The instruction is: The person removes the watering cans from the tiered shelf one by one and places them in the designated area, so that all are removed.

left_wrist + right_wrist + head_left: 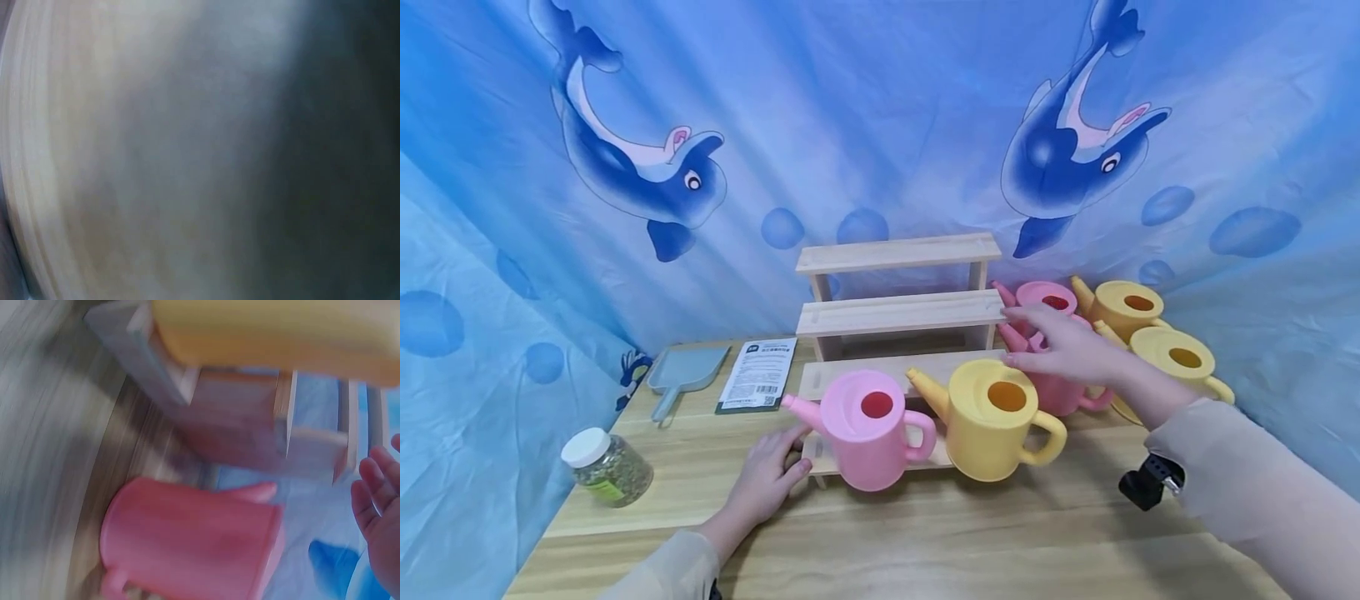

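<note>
A three-step wooden shelf (898, 314) stands on the table. On its lowest step, a pink watering can (865, 454) sits at the left and a yellow watering can (988, 442) at the right, spouts to the left. My left hand (763, 475) rests by the lowest step's left end, thumb and forefinger against it; the left wrist view is too blurred to show its fingers. My right hand (1063, 346) reaches over more pink watering cans (187, 537) beside the shelf, its fingers near the middle step's right end. In the right wrist view these fingers (378, 487) look extended, holding nothing.
Two yellow watering cans (1172, 354) stand at the far right, partly behind my right arm. Left of the shelf lie a printed packet (760, 375), a pale blue dustpan-like scoop (687, 369) and a tilted white-lidded jar (606, 468). A blue dolphin curtain (880, 125) hangs behind the table.
</note>
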The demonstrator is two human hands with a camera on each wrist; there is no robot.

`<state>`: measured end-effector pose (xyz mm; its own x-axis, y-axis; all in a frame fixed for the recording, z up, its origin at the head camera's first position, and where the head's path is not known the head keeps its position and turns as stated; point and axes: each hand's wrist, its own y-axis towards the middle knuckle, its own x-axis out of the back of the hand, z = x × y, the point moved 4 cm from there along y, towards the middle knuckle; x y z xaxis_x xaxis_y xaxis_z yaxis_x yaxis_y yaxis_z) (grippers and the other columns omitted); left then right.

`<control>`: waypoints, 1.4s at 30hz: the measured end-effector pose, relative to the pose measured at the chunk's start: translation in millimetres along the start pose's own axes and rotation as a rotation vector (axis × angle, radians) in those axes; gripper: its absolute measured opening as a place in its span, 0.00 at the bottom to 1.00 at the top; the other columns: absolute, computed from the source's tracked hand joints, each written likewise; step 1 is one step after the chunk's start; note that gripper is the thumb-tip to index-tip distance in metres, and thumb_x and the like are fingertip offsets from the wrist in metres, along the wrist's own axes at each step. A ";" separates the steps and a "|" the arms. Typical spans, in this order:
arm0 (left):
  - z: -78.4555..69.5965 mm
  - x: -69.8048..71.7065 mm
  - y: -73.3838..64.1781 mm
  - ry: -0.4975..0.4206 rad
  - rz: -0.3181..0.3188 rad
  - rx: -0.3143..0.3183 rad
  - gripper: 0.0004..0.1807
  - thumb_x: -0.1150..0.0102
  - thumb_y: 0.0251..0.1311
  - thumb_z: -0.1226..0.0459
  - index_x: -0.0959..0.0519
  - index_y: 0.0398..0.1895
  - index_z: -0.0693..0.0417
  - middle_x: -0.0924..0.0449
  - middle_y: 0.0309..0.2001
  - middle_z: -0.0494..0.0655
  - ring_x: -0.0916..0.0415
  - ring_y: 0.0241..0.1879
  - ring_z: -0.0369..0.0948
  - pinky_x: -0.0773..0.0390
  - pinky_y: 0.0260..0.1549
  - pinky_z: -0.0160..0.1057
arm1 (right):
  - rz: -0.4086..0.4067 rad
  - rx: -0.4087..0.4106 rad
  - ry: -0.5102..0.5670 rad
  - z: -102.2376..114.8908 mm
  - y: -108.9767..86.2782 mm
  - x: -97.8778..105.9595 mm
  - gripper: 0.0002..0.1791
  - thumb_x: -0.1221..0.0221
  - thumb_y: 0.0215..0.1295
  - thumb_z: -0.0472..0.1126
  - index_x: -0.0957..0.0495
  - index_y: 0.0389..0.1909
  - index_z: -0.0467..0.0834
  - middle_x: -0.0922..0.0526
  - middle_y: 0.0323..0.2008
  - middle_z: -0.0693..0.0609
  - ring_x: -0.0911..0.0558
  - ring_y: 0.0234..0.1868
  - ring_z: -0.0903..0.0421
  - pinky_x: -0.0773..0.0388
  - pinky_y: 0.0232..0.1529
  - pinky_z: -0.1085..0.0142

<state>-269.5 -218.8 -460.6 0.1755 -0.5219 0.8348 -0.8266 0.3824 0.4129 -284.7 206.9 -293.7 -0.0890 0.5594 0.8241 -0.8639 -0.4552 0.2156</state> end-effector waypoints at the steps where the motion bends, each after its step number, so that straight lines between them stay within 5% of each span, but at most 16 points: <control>1: -0.5 -0.2 -0.5 -0.001 -0.006 -0.003 0.27 0.45 0.61 0.54 0.32 0.63 0.46 0.27 0.39 0.40 0.33 0.41 0.42 0.37 0.44 0.52 | 0.013 0.009 -0.004 2.8 1.5 -3.2 0.39 0.38 0.59 0.53 0.39 0.66 0.37 0.33 0.61 0.40 0.31 0.57 0.43 0.33 0.53 0.45; 6: -1.8 -0.7 -2.3 -0.010 -0.002 -0.002 0.27 0.45 0.60 0.54 0.33 0.63 0.47 0.27 0.39 0.40 0.34 0.42 0.42 0.37 0.45 0.51 | 0.065 0.028 -0.015 12.8 2.7 -15.3 0.40 0.38 0.58 0.55 0.38 0.65 0.36 0.31 0.59 0.40 0.32 0.59 0.44 0.36 0.56 0.46; 11: -2.7 -1.2 -2.2 -0.011 0.004 0.003 0.27 0.46 0.61 0.54 0.33 0.64 0.47 0.27 0.40 0.40 0.33 0.43 0.43 0.38 0.46 0.52 | 0.137 -0.041 0.038 20.5 -1.2 -23.7 0.41 0.38 0.56 0.58 0.37 0.65 0.40 0.32 0.61 0.42 0.29 0.56 0.45 0.33 0.54 0.47; 18: -2.9 -1.2 -1.5 0.001 -0.007 0.004 0.26 0.46 0.61 0.55 0.32 0.63 0.48 0.27 0.40 0.40 0.33 0.43 0.43 0.37 0.44 0.51 | 0.215 -0.069 -0.073 28.0 -6.9 -34.9 0.50 0.40 0.49 0.68 0.39 0.68 0.44 0.40 0.68 0.43 0.52 0.71 0.40 0.42 0.59 0.41; 24: -3.6 -2.4 -2.3 0.001 0.015 0.018 0.26 0.47 0.62 0.53 0.33 0.64 0.46 0.28 0.40 0.40 0.33 0.44 0.43 0.37 0.45 0.51 | 0.214 -0.078 -0.144 29.8 -12.5 -38.4 0.55 0.41 0.46 0.72 0.44 0.70 0.44 0.39 0.67 0.44 0.40 0.67 0.43 0.36 0.57 0.44; 35: -2.1 -2.6 -0.7 -0.006 0.014 0.014 0.27 0.47 0.61 0.54 0.33 0.63 0.47 0.27 0.41 0.42 0.32 0.45 0.45 0.38 0.47 0.53 | 0.248 -0.080 -0.080 35.1 -21.8 -37.6 0.59 0.36 0.41 0.70 0.48 0.72 0.48 0.41 0.68 0.51 0.31 0.61 0.55 0.33 0.56 0.52; 42: -1.6 -1.8 -1.2 -0.002 -0.005 -0.002 0.26 0.46 0.60 0.55 0.32 0.63 0.47 0.27 0.40 0.41 0.32 0.44 0.45 0.38 0.46 0.52 | 0.249 -0.103 -0.005 30.0 -22.7 -36.8 0.58 0.34 0.43 0.66 0.49 0.72 0.46 0.37 0.65 0.49 0.24 0.45 0.60 0.28 0.50 0.57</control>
<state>-268.0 -217.1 -462.0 0.1785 -0.5256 0.8318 -0.8245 0.3815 0.4179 -246.9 175.9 -313.2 -0.3029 0.4353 0.8478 -0.8617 -0.5051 -0.0485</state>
